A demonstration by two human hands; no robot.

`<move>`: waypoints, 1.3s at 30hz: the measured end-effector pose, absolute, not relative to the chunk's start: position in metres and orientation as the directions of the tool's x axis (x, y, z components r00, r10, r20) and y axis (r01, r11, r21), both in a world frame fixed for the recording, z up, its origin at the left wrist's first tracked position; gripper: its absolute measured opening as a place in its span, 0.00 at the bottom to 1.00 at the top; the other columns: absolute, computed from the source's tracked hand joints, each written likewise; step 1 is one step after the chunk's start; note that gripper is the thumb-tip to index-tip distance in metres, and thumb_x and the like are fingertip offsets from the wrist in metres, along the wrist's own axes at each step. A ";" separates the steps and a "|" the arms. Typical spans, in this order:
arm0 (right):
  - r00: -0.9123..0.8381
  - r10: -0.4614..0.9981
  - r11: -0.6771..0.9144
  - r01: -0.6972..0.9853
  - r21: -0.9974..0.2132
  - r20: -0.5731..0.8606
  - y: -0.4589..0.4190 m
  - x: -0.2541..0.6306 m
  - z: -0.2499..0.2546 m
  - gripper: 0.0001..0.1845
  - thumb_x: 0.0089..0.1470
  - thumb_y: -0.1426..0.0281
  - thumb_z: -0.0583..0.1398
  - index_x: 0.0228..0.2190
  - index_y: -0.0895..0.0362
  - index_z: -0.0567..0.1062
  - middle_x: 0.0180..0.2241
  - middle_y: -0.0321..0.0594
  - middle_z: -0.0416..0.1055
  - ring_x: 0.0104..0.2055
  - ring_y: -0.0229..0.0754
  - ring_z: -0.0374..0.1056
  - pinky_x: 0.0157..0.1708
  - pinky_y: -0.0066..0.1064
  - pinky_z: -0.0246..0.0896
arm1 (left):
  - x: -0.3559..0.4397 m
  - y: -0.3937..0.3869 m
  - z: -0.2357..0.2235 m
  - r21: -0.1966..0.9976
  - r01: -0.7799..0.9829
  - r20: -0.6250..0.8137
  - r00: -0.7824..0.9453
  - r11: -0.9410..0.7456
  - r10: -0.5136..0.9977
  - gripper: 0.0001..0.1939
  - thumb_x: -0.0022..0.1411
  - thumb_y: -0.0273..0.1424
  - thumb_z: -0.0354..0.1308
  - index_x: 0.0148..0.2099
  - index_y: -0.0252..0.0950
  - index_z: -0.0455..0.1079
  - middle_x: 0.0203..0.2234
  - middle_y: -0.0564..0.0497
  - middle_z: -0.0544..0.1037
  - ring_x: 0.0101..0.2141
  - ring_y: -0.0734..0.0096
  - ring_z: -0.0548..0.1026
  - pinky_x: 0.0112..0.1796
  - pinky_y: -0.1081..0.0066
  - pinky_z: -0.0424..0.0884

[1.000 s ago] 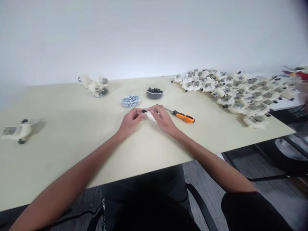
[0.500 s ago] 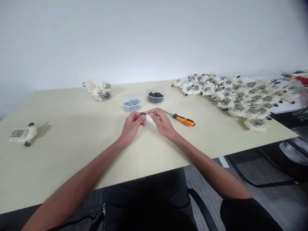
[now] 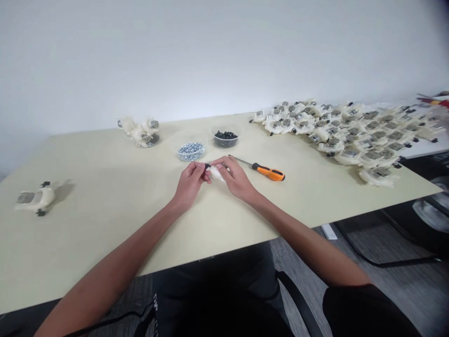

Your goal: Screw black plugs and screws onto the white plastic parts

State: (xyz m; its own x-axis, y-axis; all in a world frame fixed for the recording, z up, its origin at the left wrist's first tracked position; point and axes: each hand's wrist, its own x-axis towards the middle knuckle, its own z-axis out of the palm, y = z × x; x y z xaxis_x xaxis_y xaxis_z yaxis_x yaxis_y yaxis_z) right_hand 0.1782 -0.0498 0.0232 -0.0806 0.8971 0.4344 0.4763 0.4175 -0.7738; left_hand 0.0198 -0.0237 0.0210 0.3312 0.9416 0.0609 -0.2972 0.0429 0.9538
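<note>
The left hand (image 3: 188,186) pinches a small black piece (image 3: 207,166) at the end of a white part (image 3: 216,173), which the right hand (image 3: 238,179) grasps; fingers hide much of both. The white part is held over the table (image 3: 112,206), well in from the front edge, which both forearms cross. Just beyond the right fingers lies an orange-handled screwdriver (image 3: 269,172), its shaft pointing toward them. Past the left fingertips stand a tub of silvery bits (image 3: 191,158) and, slightly farther back, a tub of black pieces (image 3: 226,143). A broad stretch of tabletop separates the left hand from a lone white assembly (image 3: 37,199) near the left end. A cluster of white assemblies (image 3: 139,133) sits toward the rear edge, by the wall (image 3: 210,56); rows of similar assemblies (image 3: 351,137) crowd the right end.
</note>
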 end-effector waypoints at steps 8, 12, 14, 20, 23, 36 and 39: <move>-0.084 0.895 0.421 0.482 -0.769 0.437 -0.049 0.178 0.022 0.12 0.64 0.67 0.49 0.41 0.51 0.72 0.39 0.40 0.70 0.47 0.43 0.63 0.49 0.38 0.58 | 0.019 -0.022 0.019 0.952 -0.304 0.080 0.335 0.027 0.939 0.11 0.62 0.37 0.56 0.31 0.35 0.63 0.25 0.54 0.66 0.28 0.77 0.67 0.33 0.72 0.67; -0.087 0.891 0.429 0.481 -0.765 0.445 -0.050 0.178 0.022 0.12 0.64 0.67 0.49 0.42 0.52 0.72 0.39 0.40 0.69 0.46 0.43 0.62 0.49 0.37 0.58 | 0.019 -0.022 0.018 0.947 -0.321 0.088 0.335 0.025 0.938 0.11 0.62 0.36 0.56 0.32 0.35 0.63 0.25 0.53 0.66 0.28 0.77 0.67 0.32 0.72 0.67; -0.083 0.891 0.428 0.485 -0.763 0.447 -0.050 0.177 0.021 0.12 0.64 0.67 0.49 0.42 0.52 0.72 0.39 0.40 0.69 0.46 0.43 0.62 0.48 0.37 0.58 | 0.019 -0.022 0.019 0.950 -0.312 0.086 0.332 0.023 0.939 0.11 0.62 0.36 0.56 0.32 0.35 0.63 0.25 0.53 0.66 0.28 0.77 0.67 0.33 0.72 0.68; -0.063 0.888 0.424 0.496 -0.758 0.455 -0.050 0.177 0.020 0.13 0.64 0.66 0.48 0.42 0.52 0.72 0.38 0.40 0.68 0.46 0.42 0.62 0.48 0.36 0.58 | 0.019 -0.023 0.023 0.959 -0.281 0.064 0.333 0.034 0.941 0.11 0.62 0.38 0.55 0.34 0.35 0.66 0.26 0.52 0.68 0.28 0.76 0.68 0.34 0.70 0.68; -0.058 0.886 0.426 0.492 -0.759 0.460 -0.050 0.177 0.019 0.13 0.65 0.66 0.48 0.42 0.52 0.72 0.39 0.40 0.68 0.46 0.42 0.62 0.49 0.36 0.57 | 0.019 -0.022 0.023 0.954 -0.295 0.061 0.342 0.045 0.938 0.11 0.62 0.38 0.55 0.37 0.35 0.69 0.26 0.52 0.68 0.28 0.75 0.68 0.34 0.70 0.68; -0.055 0.869 0.460 0.454 -0.763 0.492 -0.050 0.176 0.018 0.13 0.64 0.67 0.49 0.45 0.51 0.72 0.41 0.39 0.70 0.47 0.42 0.62 0.49 0.37 0.57 | 0.019 -0.020 0.018 0.975 -0.219 0.101 0.309 -0.032 0.946 0.09 0.59 0.35 0.60 0.37 0.34 0.69 0.26 0.53 0.68 0.27 0.76 0.69 0.32 0.71 0.68; -0.059 0.861 0.474 0.451 -0.756 0.505 -0.050 0.176 0.017 0.14 0.65 0.67 0.49 0.44 0.51 0.73 0.40 0.39 0.71 0.47 0.42 0.61 0.49 0.37 0.58 | 0.020 -0.020 0.017 0.973 -0.229 0.107 0.297 -0.038 0.949 0.09 0.59 0.35 0.60 0.36 0.34 0.69 0.26 0.53 0.68 0.27 0.76 0.69 0.32 0.71 0.68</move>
State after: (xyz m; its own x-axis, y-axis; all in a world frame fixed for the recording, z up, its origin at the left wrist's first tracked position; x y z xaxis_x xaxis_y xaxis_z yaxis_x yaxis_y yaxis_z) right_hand 0.1760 -0.0503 0.0174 -0.0594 0.8613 0.5046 0.4514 0.4740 -0.7560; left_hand 0.0203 -0.0200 0.0174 0.2965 0.9491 0.1065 -0.2293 -0.0375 0.9726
